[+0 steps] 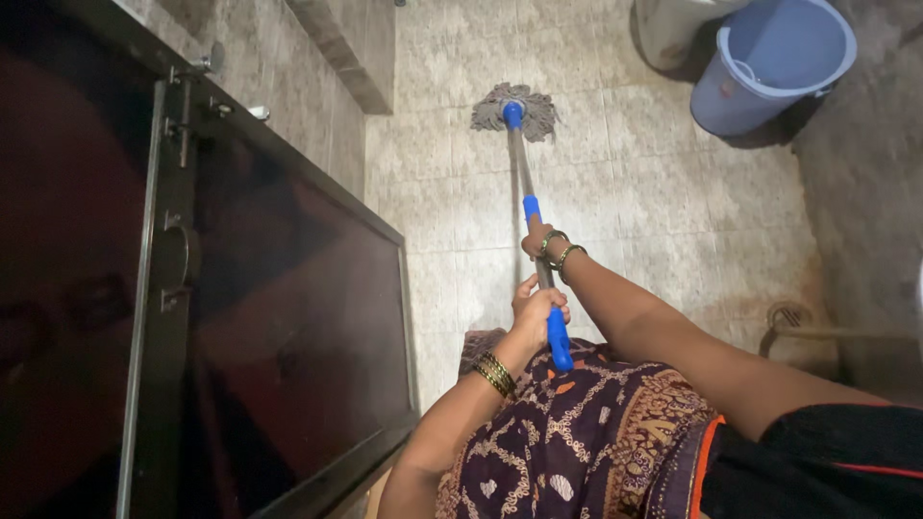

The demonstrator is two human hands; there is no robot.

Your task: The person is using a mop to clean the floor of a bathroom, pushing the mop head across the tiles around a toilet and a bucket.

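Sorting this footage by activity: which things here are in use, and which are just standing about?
In use: mop, held by left hand and right hand; its head on the tiled floor.
Standing about: blue bucket, floor drain, dark glass door.

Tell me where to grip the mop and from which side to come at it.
Grip the mop on its blue end sleeve, where the left hand is, and higher on the bare shaft beside the right hand. Come from above: the handle slants up toward the person, head on the tiled floor.
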